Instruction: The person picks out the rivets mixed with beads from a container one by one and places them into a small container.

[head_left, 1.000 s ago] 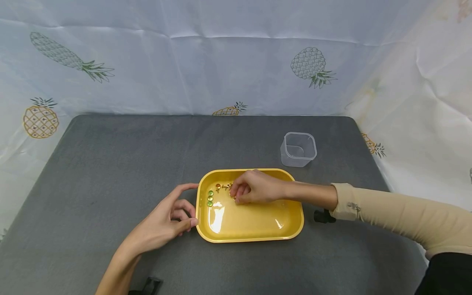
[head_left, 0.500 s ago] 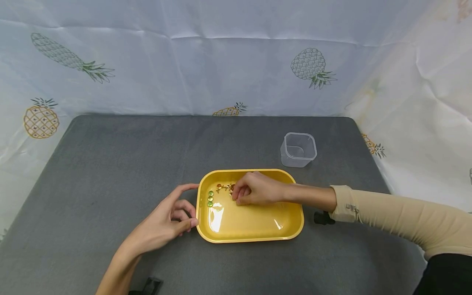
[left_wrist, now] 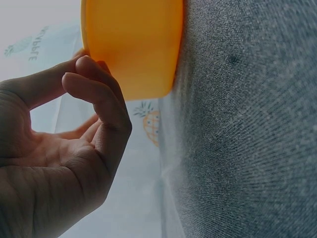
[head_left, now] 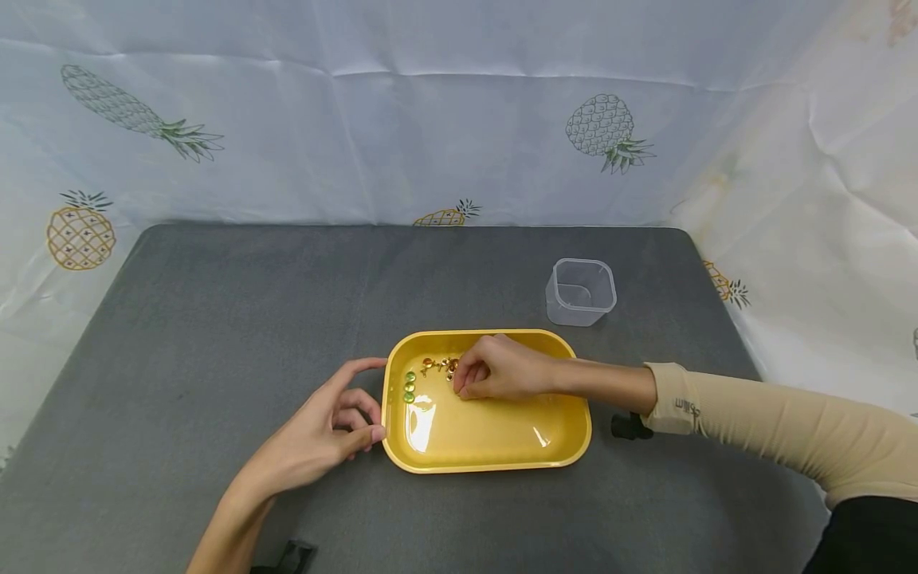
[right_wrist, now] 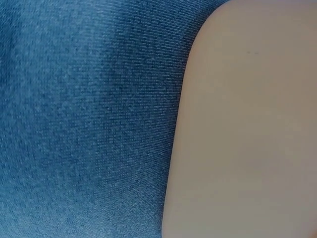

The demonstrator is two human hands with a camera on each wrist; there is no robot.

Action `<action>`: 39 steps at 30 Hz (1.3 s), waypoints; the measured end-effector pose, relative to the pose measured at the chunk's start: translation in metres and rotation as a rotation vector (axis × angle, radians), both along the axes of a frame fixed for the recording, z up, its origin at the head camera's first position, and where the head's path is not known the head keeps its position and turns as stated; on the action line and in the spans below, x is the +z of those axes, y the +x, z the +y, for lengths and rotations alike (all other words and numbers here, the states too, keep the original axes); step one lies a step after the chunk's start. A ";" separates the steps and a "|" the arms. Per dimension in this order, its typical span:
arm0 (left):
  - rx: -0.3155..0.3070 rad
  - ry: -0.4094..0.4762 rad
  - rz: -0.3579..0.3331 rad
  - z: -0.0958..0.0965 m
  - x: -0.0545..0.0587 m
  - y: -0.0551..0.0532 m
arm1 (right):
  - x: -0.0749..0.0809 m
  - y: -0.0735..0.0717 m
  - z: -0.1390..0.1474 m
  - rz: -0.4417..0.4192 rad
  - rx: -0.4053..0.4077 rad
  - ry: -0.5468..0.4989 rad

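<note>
A shallow yellow tray lies on the grey table. My left hand holds its left end, with thumb and index finger at the rim; in the left wrist view, the other fingers curl near the tray's outer wall. Inside the tray, green beads form a short column near the left wall. Small gold and amber pieces lie along the upper left. My right hand is low over the tray, its thumb and fingers pinched together beside those pieces. They seem to pinch a small gold piece, mostly hidden.
A clear plastic container stands behind the tray's right end. The grey table extends to a pineapple-print curtain at the back. The right wrist view has only blue fabric and a blurred beige surface.
My right fingertips have shifted slightly to the right, and an amber piece beside them has come into view. The left hand keeps its place on the tray.
</note>
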State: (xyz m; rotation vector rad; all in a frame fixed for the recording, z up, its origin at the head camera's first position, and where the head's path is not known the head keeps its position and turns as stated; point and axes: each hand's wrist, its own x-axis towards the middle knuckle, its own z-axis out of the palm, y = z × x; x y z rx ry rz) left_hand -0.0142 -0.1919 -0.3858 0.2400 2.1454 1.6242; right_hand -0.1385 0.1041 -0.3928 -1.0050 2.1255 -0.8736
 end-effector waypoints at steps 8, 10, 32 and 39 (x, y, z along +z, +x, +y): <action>-0.001 0.010 0.001 0.000 0.001 0.000 | -0.001 0.000 0.000 0.000 0.004 -0.001; 0.000 0.013 -0.004 0.000 0.001 0.000 | -0.001 0.000 0.001 0.002 0.005 -0.007; -0.003 0.015 -0.002 0.001 0.004 0.000 | 0.016 -0.002 -0.001 0.005 0.005 -0.047; -0.006 0.020 -0.005 0.000 0.004 0.000 | 0.031 -0.004 -0.001 0.029 0.004 -0.087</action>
